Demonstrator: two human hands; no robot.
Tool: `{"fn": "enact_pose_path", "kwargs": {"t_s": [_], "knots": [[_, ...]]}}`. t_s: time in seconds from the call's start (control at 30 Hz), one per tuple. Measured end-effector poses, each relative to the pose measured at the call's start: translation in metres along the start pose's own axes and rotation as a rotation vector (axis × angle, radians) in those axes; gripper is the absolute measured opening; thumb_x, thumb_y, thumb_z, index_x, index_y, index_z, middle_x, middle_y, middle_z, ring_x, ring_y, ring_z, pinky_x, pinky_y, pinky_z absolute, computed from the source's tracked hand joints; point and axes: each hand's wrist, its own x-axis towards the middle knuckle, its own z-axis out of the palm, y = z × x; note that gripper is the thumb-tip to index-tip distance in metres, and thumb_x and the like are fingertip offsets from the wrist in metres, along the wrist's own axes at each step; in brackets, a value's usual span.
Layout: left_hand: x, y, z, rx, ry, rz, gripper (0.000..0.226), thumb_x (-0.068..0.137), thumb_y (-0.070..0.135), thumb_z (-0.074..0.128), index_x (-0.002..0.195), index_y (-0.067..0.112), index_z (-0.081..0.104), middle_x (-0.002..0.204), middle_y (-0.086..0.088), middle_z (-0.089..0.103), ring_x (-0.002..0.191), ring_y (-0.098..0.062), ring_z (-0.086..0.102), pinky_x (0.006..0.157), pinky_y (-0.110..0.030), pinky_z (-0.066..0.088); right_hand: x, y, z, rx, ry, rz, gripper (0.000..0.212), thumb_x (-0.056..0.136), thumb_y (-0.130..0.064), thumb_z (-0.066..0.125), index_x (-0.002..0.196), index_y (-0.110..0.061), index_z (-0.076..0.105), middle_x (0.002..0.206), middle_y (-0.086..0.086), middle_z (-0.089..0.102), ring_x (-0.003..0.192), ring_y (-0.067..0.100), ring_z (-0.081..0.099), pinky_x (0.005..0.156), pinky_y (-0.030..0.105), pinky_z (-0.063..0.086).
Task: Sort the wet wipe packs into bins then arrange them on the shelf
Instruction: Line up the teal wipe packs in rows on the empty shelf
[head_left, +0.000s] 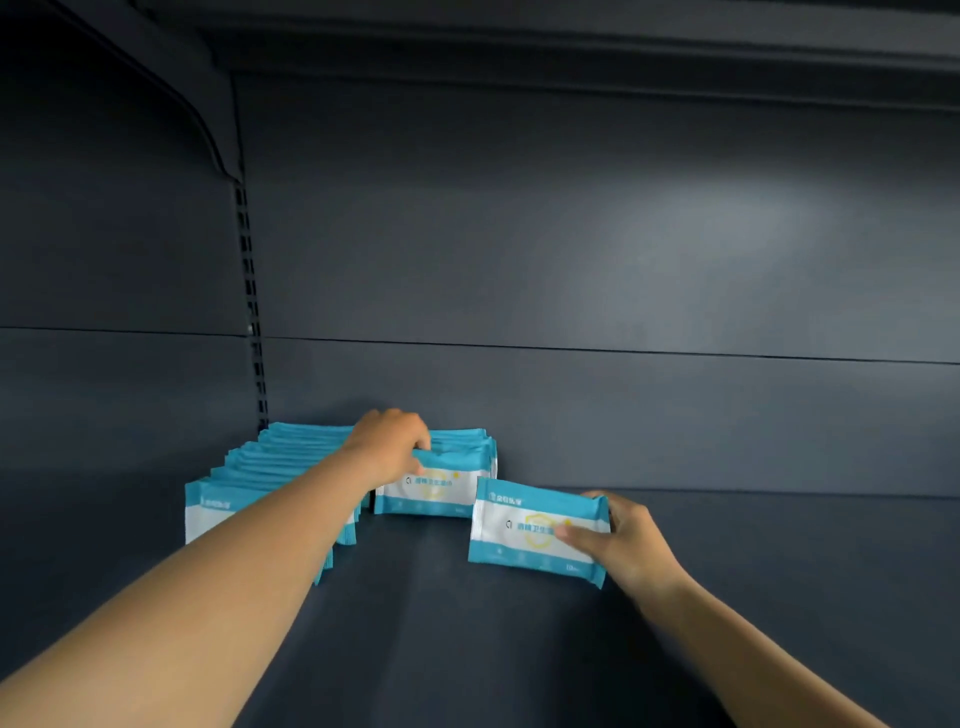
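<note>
**On a dark shelf, one more pack waits to join its row**

A slate-grey metal shelf (467, 649) with a plain back panel (571, 234) and a slotted upright (252, 312) fills our view. At far left, a long row of blue-and-white wet wipe packs (249, 483) stands on edge, running back toward the upright. Our left hand (387, 447) reaches across it, its grip curled over the top edge of the front pack in a shorter second row (441, 488) just beside the first, apparently steadying it. To the right, our right hand (623, 540) holds a single pack (535, 530) upright on the shelf, thumb pinching its printed face and fingers behind its right end.

The held pack stands just in front of the second row and to its right, its long axis running left to right, roughly parallel to the packs it faces, tipped slightly down at the right. We judge that the coming move is a short push back and leftward, so that it sits flush against the front of the second row; the right hand is plainly the nearer one for it. No bins are in sight.
</note>
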Motion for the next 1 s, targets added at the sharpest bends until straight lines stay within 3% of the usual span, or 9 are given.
{"fn": "enact_pose_path", "kwargs": {"t_s": [0.13, 0.3, 0.47, 0.6, 0.7, 1.0], "knots": [[0.006, -0.013, -0.003, -0.065, 0.015, 0.046, 0.033, 0.079, 0.025, 0.074, 0.111, 0.019, 0.064, 0.116, 0.003, 0.063, 0.107, -0.017, 0.057, 0.09, -0.028, 0.044, 0.013, -0.003, 0.024, -0.147, 0.024, -0.024, 0.017, 0.079, -0.01, 0.075, 0.089, -0.016, 0.063, 0.087, 0.003, 0.073, 0.075, 0.012, 0.069, 0.07, 0.028, 0.057], [0.002, -0.026, -0.013, -0.243, -0.117, 0.14, 0.055, 0.068, 0.027, 0.082, 0.118, 0.026, 0.058, 0.117, 0.006, 0.053, 0.112, -0.012, 0.051, 0.098, -0.032, 0.042, 0.039, -0.004, 0.066, -0.475, 0.047, -0.105, 0.035, 0.076, -0.026, 0.077, 0.104, -0.022, 0.058, 0.102, -0.002, 0.063, 0.086, 0.008, 0.057, 0.071, 0.016, 0.041], [-0.003, -0.02, -0.004, -0.058, -0.082, 0.22, 0.06, 0.069, 0.041, 0.079, 0.119, 0.025, 0.05, 0.118, 0.005, 0.048, 0.115, -0.015, 0.045, 0.095, -0.029, 0.035, 0.051, -0.005, 0.111, -0.646, 0.198, -0.356, 0.055, 0.073, -0.033, 0.078, 0.118, -0.02, 0.05, 0.107, -0.012, 0.041, 0.098, 0.004, 0.033, 0.085, 0.016, 0.032], [0.004, -0.015, 0.007, 0.131, 0.037, 0.259, 0.058, 0.07, 0.046, 0.076, 0.114, 0.022, 0.047, 0.115, 0.005, 0.048, 0.112, -0.016, 0.045, 0.091, -0.03, 0.03, 0.057, 0.005, 0.111, -0.801, 0.28, -0.501, 0.072, 0.064, -0.039, 0.083, 0.123, -0.012, 0.051, 0.111, 0.0, 0.048, 0.098, 0.02, 0.044, 0.087, 0.033, 0.044], [0.008, -0.015, 0.012, 0.167, 0.058, 0.22, 0.057, 0.071, 0.047, 0.074, 0.115, 0.02, 0.048, 0.116, 0.002, 0.049, 0.112, -0.018, 0.045, 0.093, -0.031, 0.03, 0.06, 0.007, 0.109, -0.871, 0.322, -0.523, 0.072, 0.063, -0.043, 0.083, 0.12, -0.012, 0.053, 0.11, 0.004, 0.051, 0.095, 0.025, 0.049, 0.082, 0.037, 0.047], [-0.009, 0.0, 0.008, 0.256, 0.09, 0.098, 0.059, 0.079, 0.048, 0.068, 0.122, 0.015, 0.046, 0.122, -0.002, 0.048, 0.118, -0.022, 0.043, 0.099, -0.035, 0.03, 0.044, -0.009, 0.1, -0.966, 0.21, -0.474, 0.064, 0.08, -0.046, 0.067, 0.133, -0.019, 0.042, 0.129, -0.001, 0.04, 0.114, 0.019, 0.04, 0.093, 0.029, 0.038]]}}
